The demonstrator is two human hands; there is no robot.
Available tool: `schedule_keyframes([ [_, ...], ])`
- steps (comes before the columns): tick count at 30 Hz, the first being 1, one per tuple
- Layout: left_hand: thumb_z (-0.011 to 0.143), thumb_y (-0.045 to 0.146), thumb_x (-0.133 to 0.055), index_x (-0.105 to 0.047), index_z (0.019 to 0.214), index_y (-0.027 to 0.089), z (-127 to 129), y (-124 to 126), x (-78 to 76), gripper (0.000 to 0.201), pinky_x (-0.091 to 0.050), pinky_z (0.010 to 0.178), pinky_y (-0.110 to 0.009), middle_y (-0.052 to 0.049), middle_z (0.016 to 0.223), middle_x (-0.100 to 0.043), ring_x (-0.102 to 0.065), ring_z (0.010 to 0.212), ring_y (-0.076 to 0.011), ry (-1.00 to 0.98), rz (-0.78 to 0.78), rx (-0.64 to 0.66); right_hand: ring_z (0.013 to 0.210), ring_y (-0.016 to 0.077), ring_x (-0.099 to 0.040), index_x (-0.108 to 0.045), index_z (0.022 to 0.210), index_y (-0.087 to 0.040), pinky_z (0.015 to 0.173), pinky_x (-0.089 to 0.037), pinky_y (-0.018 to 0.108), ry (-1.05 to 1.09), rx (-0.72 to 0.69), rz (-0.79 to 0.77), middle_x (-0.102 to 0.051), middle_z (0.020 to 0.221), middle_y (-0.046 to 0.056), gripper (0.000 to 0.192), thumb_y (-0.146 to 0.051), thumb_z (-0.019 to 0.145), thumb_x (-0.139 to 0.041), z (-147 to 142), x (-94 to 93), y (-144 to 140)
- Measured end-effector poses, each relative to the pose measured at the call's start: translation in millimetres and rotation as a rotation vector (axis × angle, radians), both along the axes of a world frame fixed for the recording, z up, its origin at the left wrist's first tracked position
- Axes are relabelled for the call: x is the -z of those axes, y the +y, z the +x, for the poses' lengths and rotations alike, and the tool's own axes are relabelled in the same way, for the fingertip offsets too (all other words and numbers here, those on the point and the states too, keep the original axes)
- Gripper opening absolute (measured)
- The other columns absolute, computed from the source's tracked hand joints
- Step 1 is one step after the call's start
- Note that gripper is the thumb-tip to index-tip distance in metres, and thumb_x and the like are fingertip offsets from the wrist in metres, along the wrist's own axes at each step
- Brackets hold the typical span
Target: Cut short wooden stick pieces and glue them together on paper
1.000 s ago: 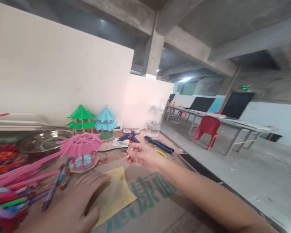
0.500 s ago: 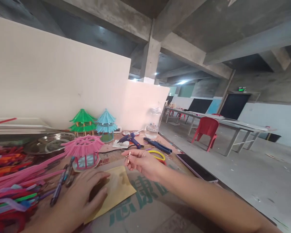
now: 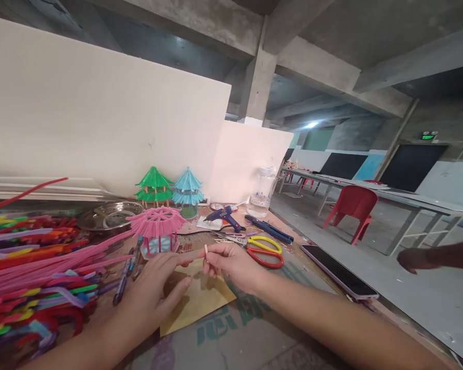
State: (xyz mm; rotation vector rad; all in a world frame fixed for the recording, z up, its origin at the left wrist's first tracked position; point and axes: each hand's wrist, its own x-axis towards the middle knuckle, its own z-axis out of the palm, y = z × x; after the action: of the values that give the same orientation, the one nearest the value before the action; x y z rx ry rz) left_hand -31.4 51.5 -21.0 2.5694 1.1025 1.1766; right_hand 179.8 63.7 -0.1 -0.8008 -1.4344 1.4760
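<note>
Between the two hands, a short pale stick (image 3: 206,251) stands nearly upright, pinched at its lower end by the thumb and forefinger of the right hand (image 3: 231,264). The left hand (image 3: 160,288) lies open and flat on a tan sheet of paper (image 3: 204,300), its fingertips just beside the stick and gripping nothing. To do this well, the right hand should keep a light, steady pinch low on the stick, while the left presses the paper so it cannot slide on the table (image 3: 254,339). Just beyond the left hand stands a pink pavilion model (image 3: 157,231). Scissors (image 3: 264,249) lie just past the right hand; a glue gun (image 3: 224,217) lies farther off.
</note>
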Motion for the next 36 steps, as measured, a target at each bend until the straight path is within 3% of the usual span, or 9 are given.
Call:
schedule_keyframes([
  [4,0.092,0.045,-0.051,-0.059,0.123,0.028,-1.6,6.2,7.1,0.036,-0.051,0.092,-0.04,-0.006,0.116,-0.068,-0.062,0.11,-0.0263,-0.017,0.032,-0.028,0.05,0.0105,-0.058,-0.062,0.095,-0.019,0.055,-0.042,0.024,-0.047,-0.039,-0.033,-0.068,0.061,-0.004,0.057,-0.058,0.058,-0.083,-4.7,2.3,-3.3],
  [9,0.091,0.049,-0.053,-0.065,0.119,0.031,-5.3,13.3,9.7,0.035,-0.052,0.089,-0.038,-0.005,0.112,-0.07,-0.064,0.105,-0.0255,0.014,0.093,-0.019,0.048,0.009,-0.056,-0.055,0.077,-0.021,0.053,-0.041,0.023,-0.152,-0.111,-0.067,-0.065,0.058,-0.007,0.045,-0.052,0.059,-0.083,-19.1,3.0,-3.8],
  [16,0.096,0.042,-0.048,-0.067,0.085,0.025,-3.1,5.9,-6.0,0.028,-0.05,0.08,-0.036,-0.003,0.088,-0.07,-0.063,0.089,-0.0215,0.037,0.011,-0.001,0.059,0.0113,-0.058,-0.062,0.083,-0.021,0.059,-0.043,0.024,-0.191,0.041,0.096,-0.062,0.063,-0.006,0.02,-0.027,0.07,-0.077,-16.0,-3.0,-2.7],
  [20,0.098,0.04,-0.042,-0.064,0.078,0.023,0.4,3.6,-8.3,0.034,-0.048,0.078,-0.036,-0.003,0.08,-0.068,-0.061,0.083,-0.0205,0.059,-0.017,0.028,0.073,0.015,-0.063,-0.066,0.08,-0.02,0.073,-0.048,0.03,-0.146,0.021,0.161,-0.067,0.074,-0.002,0.02,-0.031,0.068,-0.078,-11.1,-1.1,-2.2],
  [24,0.099,0.042,-0.038,-0.065,0.076,0.023,1.1,5.0,-7.9,0.039,-0.048,0.076,-0.036,-0.004,0.079,-0.069,-0.061,0.082,-0.0208,0.078,-0.031,0.038,0.075,0.0168,-0.065,-0.07,0.081,-0.02,0.075,-0.05,0.032,-0.08,-0.023,0.089,-0.07,0.075,-0.001,0.029,-0.038,0.062,-0.082,-13.7,5.7,-1.6],
  [28,0.1,0.039,-0.037,-0.067,0.081,0.024,1.7,6.0,-5.7,0.038,-0.048,0.079,-0.036,-0.003,0.082,-0.069,-0.06,0.084,-0.0206,0.1,-0.028,0.062,0.073,0.0165,-0.065,-0.072,0.079,-0.021,0.075,-0.05,0.031,-0.067,-0.01,0.08,-0.07,0.073,-0.001,0.025,-0.041,0.065,-0.079,-18.3,8.4,-3.8],
  [32,0.098,0.036,-0.042,-0.068,0.091,0.025,1.5,5.5,-4.3,0.03,-0.048,0.083,-0.037,-0.003,0.092,-0.07,-0.062,0.092,-0.0216,0.102,-0.014,0.04,0.069,0.014,-0.062,-0.068,0.077,-0.021,0.069,-0.05,0.028,-0.107,0.048,0.238,-0.069,0.074,0.0,0.02,-0.04,0.074,-0.074,-9.8,-2.6,-2.8],
  [36,0.096,0.036,-0.046,-0.068,0.094,0.026,1.1,4.2,-4.9,0.025,-0.048,0.086,-0.038,-0.003,0.097,-0.07,-0.063,0.096,-0.022,0.102,-0.04,-0.001,0.052,0.0105,-0.058,-0.055,0.082,-0.02,0.053,-0.048,0.024,-0.157,0.086,0.329,-0.067,0.07,-0.002,0.026,-0.043,0.081,-0.067,21.2,-24.6,13.0],
])
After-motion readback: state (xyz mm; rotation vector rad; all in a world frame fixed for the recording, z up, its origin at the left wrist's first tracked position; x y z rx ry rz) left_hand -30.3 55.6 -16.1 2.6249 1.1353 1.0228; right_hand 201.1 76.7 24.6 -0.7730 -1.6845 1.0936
